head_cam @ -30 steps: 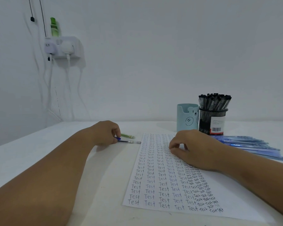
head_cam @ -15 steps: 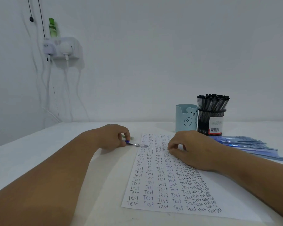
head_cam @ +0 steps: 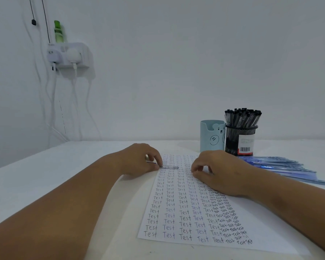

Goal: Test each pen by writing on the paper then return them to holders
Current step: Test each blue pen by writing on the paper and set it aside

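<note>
Centrally, a white table, a paper filled with rows of "Test", right hand resting on it with fingers curled and empty, left hand pinching a clear pen, its tip lying over the sheet's left edge, pointing right

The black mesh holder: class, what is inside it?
The black mesh holder is packed with black-capped pens standing above its rim. Their lower ends are hidden by the mesh and the barcode label.
</note>
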{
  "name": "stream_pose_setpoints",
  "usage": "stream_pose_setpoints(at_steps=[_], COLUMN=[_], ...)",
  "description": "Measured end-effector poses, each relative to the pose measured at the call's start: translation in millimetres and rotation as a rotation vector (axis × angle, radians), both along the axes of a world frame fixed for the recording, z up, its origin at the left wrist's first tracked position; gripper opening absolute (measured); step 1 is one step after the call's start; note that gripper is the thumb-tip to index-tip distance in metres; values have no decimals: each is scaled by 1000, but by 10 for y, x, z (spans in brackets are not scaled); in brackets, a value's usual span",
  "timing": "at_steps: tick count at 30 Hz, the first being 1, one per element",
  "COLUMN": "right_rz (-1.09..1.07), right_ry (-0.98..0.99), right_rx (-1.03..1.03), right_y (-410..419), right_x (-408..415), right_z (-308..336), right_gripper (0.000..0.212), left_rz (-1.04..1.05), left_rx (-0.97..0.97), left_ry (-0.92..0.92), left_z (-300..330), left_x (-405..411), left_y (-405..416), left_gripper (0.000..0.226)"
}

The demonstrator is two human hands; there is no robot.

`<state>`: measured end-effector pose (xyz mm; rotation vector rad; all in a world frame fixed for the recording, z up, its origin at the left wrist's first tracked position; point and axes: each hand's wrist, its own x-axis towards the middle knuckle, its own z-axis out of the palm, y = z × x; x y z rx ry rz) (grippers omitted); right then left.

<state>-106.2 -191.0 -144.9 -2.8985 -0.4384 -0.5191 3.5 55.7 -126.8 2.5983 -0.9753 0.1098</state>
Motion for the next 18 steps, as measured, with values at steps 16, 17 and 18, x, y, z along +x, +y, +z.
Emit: stream_pose_setpoints(at_steps=[16, 17, 18], right_rz=[-16, -17, -14], right_ry=[-27, -54, -85], right_rx=[138, 193, 264], right_y=[-18, -19, -16], right_x=[-35, -42, -57], right_z=[23, 24, 31], right_gripper=[17, 17, 18], left_rz=[-135, -139, -146], left_rx=[-1081, -1066, -1031], left_ry=[590, 616, 622], left_z=[207, 193, 172], left_x=[-386, -393, -390], left_y=[-379, -398, -414], left_gripper=[25, 24, 22])
